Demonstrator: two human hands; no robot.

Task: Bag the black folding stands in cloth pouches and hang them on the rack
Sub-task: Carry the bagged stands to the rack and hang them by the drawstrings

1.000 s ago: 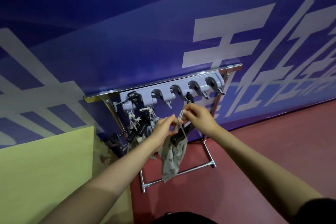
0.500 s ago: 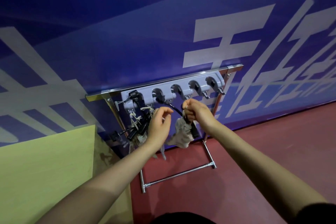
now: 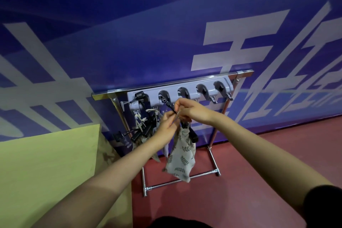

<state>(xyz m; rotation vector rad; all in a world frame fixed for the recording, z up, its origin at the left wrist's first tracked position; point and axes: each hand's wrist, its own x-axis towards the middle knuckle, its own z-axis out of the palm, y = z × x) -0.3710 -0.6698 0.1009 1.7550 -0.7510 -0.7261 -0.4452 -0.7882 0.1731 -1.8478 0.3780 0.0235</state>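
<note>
A grey rack [image 3: 192, 93] with several round clips stands on a metal frame against the blue wall. A leaf-print cloth pouch [image 3: 182, 159] hangs below my hands, and a black folding stand [image 3: 192, 134] sticks out of its top. My left hand [image 3: 167, 124] pinches the pouch's mouth. My right hand [image 3: 192, 110] pinches the drawstring and the stand's black end just under the rack's second clip. To the left, other pouches with black stands [image 3: 143, 129] hang from the first clips by knotted cords.
A yellow-green tabletop [image 3: 50, 164] lies at lower left, its edge next to the rack's frame. The frame's bottom bar [image 3: 181, 181] rests on a red floor [image 3: 240, 181]. Three clips on the rack's right side hold nothing.
The pouch, bunched up at my right hand half a second ago, hangs straight down again. My left hand has closed back onto its mouth. Both hands sit slightly higher, nearer the rack.
</note>
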